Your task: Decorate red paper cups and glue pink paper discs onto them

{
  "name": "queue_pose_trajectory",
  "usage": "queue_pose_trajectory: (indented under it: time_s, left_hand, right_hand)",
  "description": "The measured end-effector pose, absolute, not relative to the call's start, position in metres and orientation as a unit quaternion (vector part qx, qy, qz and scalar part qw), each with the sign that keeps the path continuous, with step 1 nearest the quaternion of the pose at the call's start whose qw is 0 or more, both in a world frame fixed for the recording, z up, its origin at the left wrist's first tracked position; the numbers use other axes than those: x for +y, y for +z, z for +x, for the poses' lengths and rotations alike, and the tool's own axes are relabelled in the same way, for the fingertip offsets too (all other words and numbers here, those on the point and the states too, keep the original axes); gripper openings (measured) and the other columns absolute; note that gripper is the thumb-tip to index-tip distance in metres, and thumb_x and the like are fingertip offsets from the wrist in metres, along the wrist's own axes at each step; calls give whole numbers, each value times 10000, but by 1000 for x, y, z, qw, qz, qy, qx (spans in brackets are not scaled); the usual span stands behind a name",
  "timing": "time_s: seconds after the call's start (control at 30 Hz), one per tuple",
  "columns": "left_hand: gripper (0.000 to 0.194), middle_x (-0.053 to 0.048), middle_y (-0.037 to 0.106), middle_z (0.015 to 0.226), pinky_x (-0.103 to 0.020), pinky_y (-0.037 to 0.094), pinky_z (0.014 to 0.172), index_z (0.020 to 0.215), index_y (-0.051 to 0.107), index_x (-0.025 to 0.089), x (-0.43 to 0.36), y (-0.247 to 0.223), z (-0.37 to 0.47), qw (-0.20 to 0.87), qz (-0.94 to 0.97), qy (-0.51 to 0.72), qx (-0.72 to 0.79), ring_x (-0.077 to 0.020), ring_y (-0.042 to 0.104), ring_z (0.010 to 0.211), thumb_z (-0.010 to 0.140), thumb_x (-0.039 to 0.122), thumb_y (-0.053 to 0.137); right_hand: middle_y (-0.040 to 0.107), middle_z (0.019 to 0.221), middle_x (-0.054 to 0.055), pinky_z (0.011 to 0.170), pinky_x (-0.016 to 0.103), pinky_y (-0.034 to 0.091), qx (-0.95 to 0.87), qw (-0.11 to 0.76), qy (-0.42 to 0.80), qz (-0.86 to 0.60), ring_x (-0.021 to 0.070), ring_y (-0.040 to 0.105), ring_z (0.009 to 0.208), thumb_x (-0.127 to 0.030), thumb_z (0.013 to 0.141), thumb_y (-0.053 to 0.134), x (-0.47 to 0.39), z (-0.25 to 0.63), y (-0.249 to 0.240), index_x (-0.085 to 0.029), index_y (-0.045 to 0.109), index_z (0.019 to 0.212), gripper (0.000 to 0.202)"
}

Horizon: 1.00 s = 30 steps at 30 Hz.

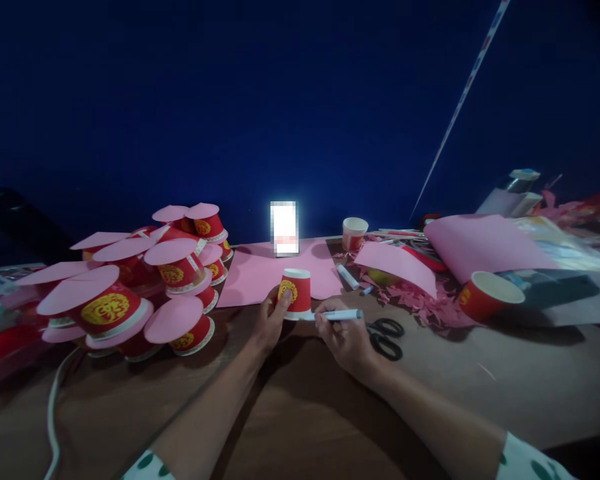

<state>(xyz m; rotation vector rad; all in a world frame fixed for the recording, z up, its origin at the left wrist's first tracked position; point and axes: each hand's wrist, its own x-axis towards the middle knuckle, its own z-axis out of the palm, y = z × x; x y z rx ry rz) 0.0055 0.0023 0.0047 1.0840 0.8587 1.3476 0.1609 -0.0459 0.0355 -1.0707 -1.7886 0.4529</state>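
My left hand (275,313) grips a red paper cup (300,293) with a gold pattern, its thumb over the side. The cup is upside down, its white rim at the bottom. Pinched in my right hand (344,337) is a white marker (343,315), lying nearly level with its tip at the cup's lower rim. Behind the cup lies a pink sheet (260,273). Black-handled scissors (387,337) rest just right of my right hand, their blades hidden.
Red cups with pink paper discs (110,307) are piled at left, beside a white cable (54,413). A lit screen (285,228) stands behind. At right are an open red cup (490,297), pink scraps (430,303), another cup (355,235) and a marker cap (367,291).
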Motion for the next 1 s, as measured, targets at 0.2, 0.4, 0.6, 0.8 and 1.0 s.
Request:
queue_pose_trajectory:
  time_s: [0.2, 0.4, 0.6, 0.8, 1.0]
  left_hand:
    - [321, -49, 669, 865, -277, 465, 719, 948, 599, 163, 3, 4, 6, 569, 453, 575, 375, -169, 608, 786, 773, 432, 588]
    - [288, -38, 668, 861, -272, 458, 746, 939, 605, 170, 3, 3, 6, 567, 458, 579, 365, -163, 610, 799, 782, 410, 586]
    - [292, -29, 670, 844, -274, 461, 717, 929, 605, 168, 1, 6, 6, 572, 456, 577, 363, -160, 608, 759, 773, 415, 594]
    - [270, -27, 672, 849, -263, 454, 703, 921, 603, 169, 1, 6, 6, 576, 460, 575, 356, -154, 607, 751, 786, 403, 585]
    - [280, -25, 669, 842, -264, 447, 706, 907, 611, 178, 0, 8, 6, 580, 454, 572, 360, -155, 601, 750, 765, 420, 601]
  right_hand:
    - [540, 611, -10, 521, 219, 377, -728, 488, 192, -441, 112, 482, 518, -226, 853, 449, -46, 160, 36, -188, 533, 761, 130]
    - [543, 624, -6, 518, 222, 373, -721, 495, 189, -446, 116, 486, 524, -236, 862, 451, -46, 161, 33, -188, 533, 775, 129]
    - [556, 644, -1, 534, 222, 390, -706, 510, 196, -450, 121, 516, 548, -225, 862, 465, -45, 162, 31, -185, 541, 776, 122]
    - [558, 652, 2, 529, 219, 392, -707, 516, 183, -448, 117, 513, 547, -235, 875, 446, -44, 163, 30, -183, 546, 770, 154]
    - [549, 638, -4, 540, 228, 388, -705, 510, 183, -458, 121, 508, 542, -242, 875, 444, -44, 164, 30, -190, 538, 762, 156]
